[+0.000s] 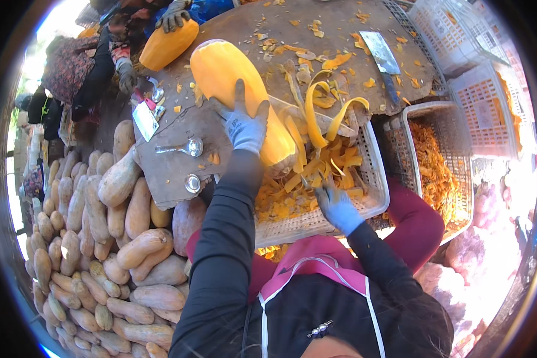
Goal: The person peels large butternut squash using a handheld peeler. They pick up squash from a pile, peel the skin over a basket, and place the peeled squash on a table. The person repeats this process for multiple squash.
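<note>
My left hand [247, 127], in a grey-palmed glove, is spread over a large peeled orange squash [232, 67] and grips it. The squash lies slantwise, its far end over the table [197, 116] and its stem end above a white plastic crate [382, 179]. Long peel strips [315, 116] curl beside it, over a wooden slat [291, 107]. Above the crate, my gloved right hand [338, 206] is closed around a small tool, apparently a peeler, mostly hidden by the fingers. Below it, orange peelings [286, 201] fill the crate.
Unpeeled squashes [98, 210] are heaped at left. Spoons [190, 147] and a cleaver [146, 121] lie near the table's left edge, another cleaver [382, 58] at right. A co-worker's gloved hand [173, 17] rests on another squash [170, 44]. Crates [438, 107] stand at right.
</note>
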{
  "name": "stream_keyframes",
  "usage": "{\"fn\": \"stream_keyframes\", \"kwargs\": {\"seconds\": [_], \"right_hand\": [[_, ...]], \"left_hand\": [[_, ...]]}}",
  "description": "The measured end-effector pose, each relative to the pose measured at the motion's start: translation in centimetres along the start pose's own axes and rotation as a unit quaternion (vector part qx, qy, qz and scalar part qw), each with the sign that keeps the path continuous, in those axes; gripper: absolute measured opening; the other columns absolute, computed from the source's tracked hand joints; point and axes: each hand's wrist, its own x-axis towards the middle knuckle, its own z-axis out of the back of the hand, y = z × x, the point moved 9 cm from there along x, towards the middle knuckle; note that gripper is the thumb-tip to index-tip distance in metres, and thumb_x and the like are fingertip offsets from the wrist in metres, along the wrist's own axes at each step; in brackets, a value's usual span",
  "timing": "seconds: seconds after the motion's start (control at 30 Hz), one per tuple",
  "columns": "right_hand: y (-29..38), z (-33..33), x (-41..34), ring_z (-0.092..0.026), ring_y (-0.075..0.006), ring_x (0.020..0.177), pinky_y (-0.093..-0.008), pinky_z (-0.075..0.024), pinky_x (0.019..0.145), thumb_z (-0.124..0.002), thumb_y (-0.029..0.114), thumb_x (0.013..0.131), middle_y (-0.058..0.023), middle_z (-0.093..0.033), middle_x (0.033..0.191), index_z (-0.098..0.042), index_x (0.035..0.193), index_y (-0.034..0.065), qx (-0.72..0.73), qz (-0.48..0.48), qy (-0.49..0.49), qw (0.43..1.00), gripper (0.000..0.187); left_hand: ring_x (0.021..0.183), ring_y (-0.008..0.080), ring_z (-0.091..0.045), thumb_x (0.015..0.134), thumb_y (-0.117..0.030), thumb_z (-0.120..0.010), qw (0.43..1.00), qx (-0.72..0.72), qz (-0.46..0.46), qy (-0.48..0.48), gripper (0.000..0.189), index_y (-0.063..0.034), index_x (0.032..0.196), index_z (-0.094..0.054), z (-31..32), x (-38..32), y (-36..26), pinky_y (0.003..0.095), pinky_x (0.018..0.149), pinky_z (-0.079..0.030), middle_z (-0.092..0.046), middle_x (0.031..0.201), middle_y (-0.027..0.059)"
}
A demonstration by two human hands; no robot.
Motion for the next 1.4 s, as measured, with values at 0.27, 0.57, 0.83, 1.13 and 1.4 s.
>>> {"fn": "stream_keyframes", "kwargs": {"seconds": [0.27, 0.57, 0.83, 1.13, 1.4], "right_hand": [[1.1, 0.3, 6.9, -0.070, -0.0378, 0.087, -0.0497, -0.0551, 0.072, -0.050, 0.027, 0.101, -0.0213, -0.063, 0.103, -0.060, 0.114, 0.0018, 0.040, -0.048, 0.077, 0.995, 0.030], [-0.7, 3.8, 11.0, -0.069, -0.0398, 0.082, -0.0516, -0.0542, 0.071, -0.055, 0.025, 0.097, -0.0205, -0.067, 0.088, -0.062, 0.103, 0.0052, 0.188, -0.192, 0.004, 0.963, 0.022], [0.2, -3.9, -1.3, -0.069, -0.0433, 0.086, -0.0521, -0.0535, 0.071, -0.052, 0.029, 0.102, -0.0276, -0.068, 0.088, -0.058, 0.117, 0.0015, 0.238, -0.272, 0.114, 0.926, 0.032], [3.8, -5.9, 0.9, -0.068, -0.0398, 0.091, -0.0471, -0.0568, 0.072, -0.055, 0.010, 0.098, -0.0251, -0.064, 0.105, -0.062, 0.113, -0.0019, 0.142, -0.015, 0.037, 0.989, 0.020], [0.3, -6.7, 5.3, -0.067, -0.0394, 0.095, -0.0423, -0.0558, 0.081, -0.049, 0.018, 0.102, -0.0230, -0.066, 0.098, -0.063, 0.120, -0.0006, 0.382, -0.199, -0.016, 0.902, 0.030]], "left_hand": [[0.153, 0.0504, -0.014, 0.080, -0.036, -0.084, 1.000, 0.003, -0.004, -0.006, 0.092, -0.0324, 0.159, -0.038, -0.2, 1.0, 0.0, 0.0438, 0.123, -0.025, -0.001, 0.165, 0.0347], [0.153, 0.0523, -0.013, 0.078, -0.040, -0.084, 0.999, -0.021, -0.026, -0.008, 0.094, -0.0310, 0.159, -0.038, -1.3, 0.8, 1.8, 0.0478, 0.123, -0.025, -0.002, 0.165, 0.0359], [0.154, 0.0496, -0.013, 0.076, -0.033, -0.087, 0.999, -0.053, -0.011, 0.000, 0.097, -0.0306, 0.160, -0.037, -0.7, 0.3, 2.4, 0.0447, 0.123, -0.027, -0.001, 0.165, 0.0347], [0.152, 0.0444, -0.024, 0.073, -0.024, -0.091, 0.996, -0.089, 0.011, 0.020, 0.107, -0.0274, 0.162, -0.031, -1.1, 1.0, 0.4, 0.0422, 0.122, -0.031, -0.006, 0.166, 0.0326], [0.151, 0.0421, -0.026, 0.075, -0.019, -0.089, 1.000, 0.026, -0.012, -0.012, 0.106, -0.0241, 0.163, -0.030, -1.3, 0.5, -0.5, 0.0418, 0.121, -0.032, -0.012, 0.165, 0.0312]]}}
